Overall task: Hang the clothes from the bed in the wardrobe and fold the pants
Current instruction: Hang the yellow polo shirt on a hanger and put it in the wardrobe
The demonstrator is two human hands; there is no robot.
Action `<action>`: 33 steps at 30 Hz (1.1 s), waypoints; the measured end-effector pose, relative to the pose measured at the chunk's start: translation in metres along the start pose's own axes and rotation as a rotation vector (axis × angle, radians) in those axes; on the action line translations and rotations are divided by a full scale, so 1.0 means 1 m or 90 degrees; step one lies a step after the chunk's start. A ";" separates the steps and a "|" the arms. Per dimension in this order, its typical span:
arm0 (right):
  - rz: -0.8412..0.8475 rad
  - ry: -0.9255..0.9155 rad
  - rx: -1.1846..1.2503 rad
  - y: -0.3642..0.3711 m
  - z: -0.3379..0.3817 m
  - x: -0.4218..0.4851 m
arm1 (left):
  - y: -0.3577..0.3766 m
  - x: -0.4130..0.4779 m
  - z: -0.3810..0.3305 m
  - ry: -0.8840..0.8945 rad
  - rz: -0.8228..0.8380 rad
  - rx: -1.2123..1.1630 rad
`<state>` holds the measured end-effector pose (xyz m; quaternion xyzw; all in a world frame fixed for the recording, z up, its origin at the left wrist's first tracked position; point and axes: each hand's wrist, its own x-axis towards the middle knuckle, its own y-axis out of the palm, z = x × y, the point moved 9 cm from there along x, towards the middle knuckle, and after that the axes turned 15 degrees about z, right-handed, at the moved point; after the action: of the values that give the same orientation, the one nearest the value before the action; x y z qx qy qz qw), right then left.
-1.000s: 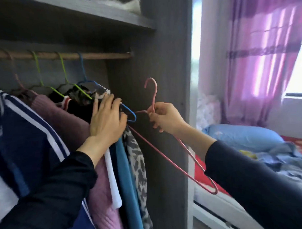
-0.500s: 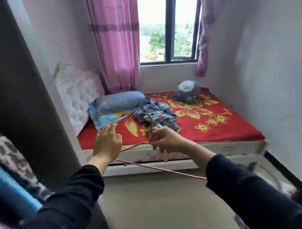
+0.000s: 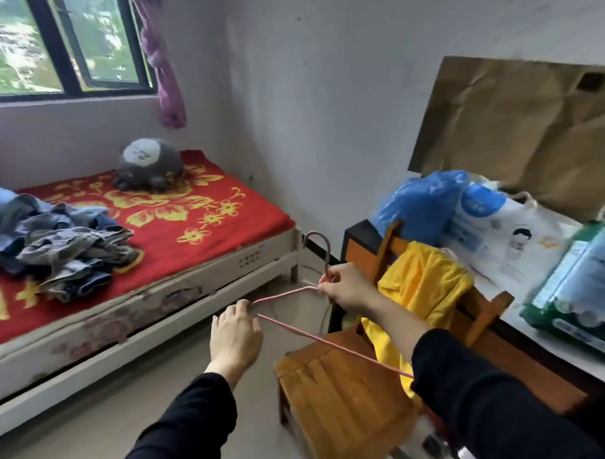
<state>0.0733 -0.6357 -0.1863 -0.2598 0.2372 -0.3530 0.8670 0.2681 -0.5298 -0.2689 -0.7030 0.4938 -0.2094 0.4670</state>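
Floor (image 3: 129, 407) is open in a strip btwn the bed (image 3: 225, 232) rail on the L and the wood chair (image 3: 337, 393) on the R; the strip narrows toward the far wall, where the bed foot and the bench (image 3: 552, 349) corner stand near each other. The chair sits tight against the bench edge w/ a yellow top (image 3: 423, 283) draped over its back. The bench is crowded along the wall: blue bag (image 3: 420, 204), white bag (image 3: 500, 229), green pack (image 3: 577, 281) near the front edge. The pink wire hanger (image 3: 291, 327) is held in the air over the gap and the chair seat, hook up. R grip (image 3: 347, 288) is closed on the neck just under the hook, pinching the wire. L grip (image 3: 234, 334) has its fingertips (image 3: 245, 304) at the hanger's L corner, touching it; can't tell if they clamp it or only rest there. The long bar runs from that corner down and R across the chair seat and goes out of sight behind the R sleeve. Nothing hangs on the hanger. Clothes heap (image 3: 65, 251), blue-grey and crumpled, lies on the bed's L part near the front edge, well apart from both grips, L of the L one. A grey plush (image 3: 148, 164) sits further back on the bed by the wall.
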 end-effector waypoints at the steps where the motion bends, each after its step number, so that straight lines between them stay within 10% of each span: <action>1: -0.032 0.015 0.006 -0.028 -0.020 -0.004 | 0.021 0.009 -0.028 0.011 0.026 -0.003; 18: -0.524 0.097 0.040 -0.322 -0.187 -0.065 | 0.174 0.136 -0.373 0.361 0.181 -0.012; 33: -0.439 0.235 0.029 -0.348 -0.312 -0.044 | 0.249 0.183 -0.479 0.323 0.292 0.257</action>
<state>-0.3101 -0.9057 -0.1962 -0.2371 0.2799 -0.6696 0.6458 -0.1399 -0.9270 -0.2864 -0.3946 0.6865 -0.3593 0.4938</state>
